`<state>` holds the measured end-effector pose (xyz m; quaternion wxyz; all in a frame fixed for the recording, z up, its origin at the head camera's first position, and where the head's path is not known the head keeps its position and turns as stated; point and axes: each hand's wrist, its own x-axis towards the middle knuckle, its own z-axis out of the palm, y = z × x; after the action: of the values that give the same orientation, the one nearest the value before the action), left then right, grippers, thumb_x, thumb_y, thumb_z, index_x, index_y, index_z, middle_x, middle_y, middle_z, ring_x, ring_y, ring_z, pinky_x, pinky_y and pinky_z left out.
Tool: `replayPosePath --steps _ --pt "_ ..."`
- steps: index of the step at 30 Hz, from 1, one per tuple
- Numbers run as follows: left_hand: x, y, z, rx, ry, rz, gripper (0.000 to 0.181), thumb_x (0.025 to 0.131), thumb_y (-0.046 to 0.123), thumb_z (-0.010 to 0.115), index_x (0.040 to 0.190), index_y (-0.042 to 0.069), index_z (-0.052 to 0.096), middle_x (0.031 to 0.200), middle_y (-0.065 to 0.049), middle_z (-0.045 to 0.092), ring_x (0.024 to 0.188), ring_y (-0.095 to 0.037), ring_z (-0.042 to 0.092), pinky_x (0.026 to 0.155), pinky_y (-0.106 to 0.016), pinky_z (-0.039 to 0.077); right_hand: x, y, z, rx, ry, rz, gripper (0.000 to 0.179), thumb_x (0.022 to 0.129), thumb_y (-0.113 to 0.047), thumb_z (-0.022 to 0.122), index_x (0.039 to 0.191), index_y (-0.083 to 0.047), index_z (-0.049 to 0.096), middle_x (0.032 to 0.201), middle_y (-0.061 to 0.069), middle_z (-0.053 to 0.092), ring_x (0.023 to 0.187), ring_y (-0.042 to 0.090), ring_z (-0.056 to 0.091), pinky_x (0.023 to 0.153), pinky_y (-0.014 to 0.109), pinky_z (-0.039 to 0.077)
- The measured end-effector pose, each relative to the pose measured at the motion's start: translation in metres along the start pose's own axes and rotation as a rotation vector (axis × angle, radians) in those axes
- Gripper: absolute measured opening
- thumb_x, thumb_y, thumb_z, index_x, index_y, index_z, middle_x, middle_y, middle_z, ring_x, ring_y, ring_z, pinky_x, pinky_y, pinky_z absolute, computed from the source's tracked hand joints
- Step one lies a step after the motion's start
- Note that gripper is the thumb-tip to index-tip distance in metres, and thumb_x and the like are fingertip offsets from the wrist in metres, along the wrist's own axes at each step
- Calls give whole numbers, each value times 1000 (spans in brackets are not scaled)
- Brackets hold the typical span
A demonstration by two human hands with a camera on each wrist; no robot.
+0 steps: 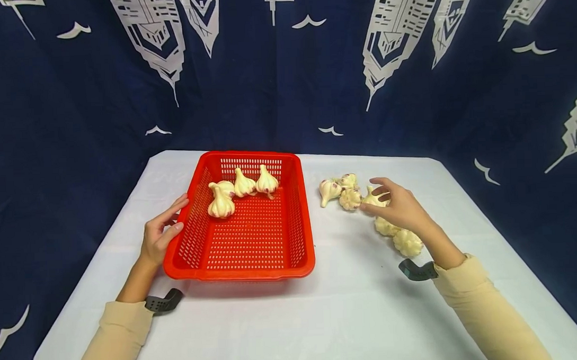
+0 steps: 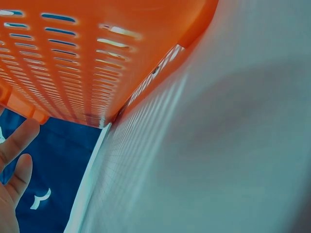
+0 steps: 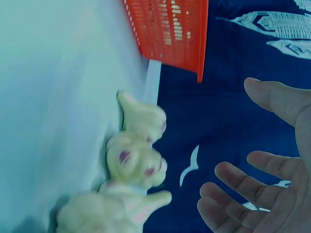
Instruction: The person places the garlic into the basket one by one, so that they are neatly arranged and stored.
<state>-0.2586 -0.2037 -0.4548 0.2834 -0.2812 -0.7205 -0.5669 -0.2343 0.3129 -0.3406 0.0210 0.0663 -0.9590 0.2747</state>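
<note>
A red plastic basket [image 1: 252, 245] with slotted walls stands on the table, left of the middle. Inside it several garlic bulbs [image 1: 221, 206] lie toward the back and left. My left hand [image 1: 159, 235] rests against the basket's left rim, fingers fairly straight; in the left wrist view its fingertips [image 2: 31, 127] meet the rim. To the right of the basket, more garlic bulbs [image 1: 350, 198] lie in a loose, curving row. Over that row hovers my right hand [image 1: 399, 208], thumb and fingers spread, hiding part of a garlic bulb [image 1: 372, 197]. The right wrist view shows nothing between its fingers.
A white cloth covers the table [image 1: 350, 315]. Behind it hangs a dark blue curtain [image 1: 276, 95] with white building and bird prints. Two garlic bulbs [image 1: 408, 243] lie under the right forearm's side, near its wristband [image 1: 418, 271].
</note>
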Motion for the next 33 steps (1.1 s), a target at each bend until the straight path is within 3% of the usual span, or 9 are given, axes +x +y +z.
replayPosePath --steps 10,21,33 --pt "0 -2 0 -15 -5 -3 48 80 -4 51 125 -12 61 134 -29 54 88 -3 63 69 -18 43 -25 32 -8 -34 22 44 80 89 -42 71 146 4 37 127 30 57 116 48 54 92 60 45" --pt "0 -2 0 -9 2 1 47 80 -5 50 125 -12 61 134 -29 55 85 -3 62 68 -18 43 -46 61 -5 -58 5 145 85 89 -46 69 145 8 34 128 35 54 117 52 51 88 61 47" --pt "0 -2 0 -7 2 1 47 80 -4 51 125 -12 61 134 -29 55 87 -2 63 69 -18 44 -71 87 4 -56 4 107 83 84 -40 77 141 7 41 124 34 57 112 52 55 84 59 50"
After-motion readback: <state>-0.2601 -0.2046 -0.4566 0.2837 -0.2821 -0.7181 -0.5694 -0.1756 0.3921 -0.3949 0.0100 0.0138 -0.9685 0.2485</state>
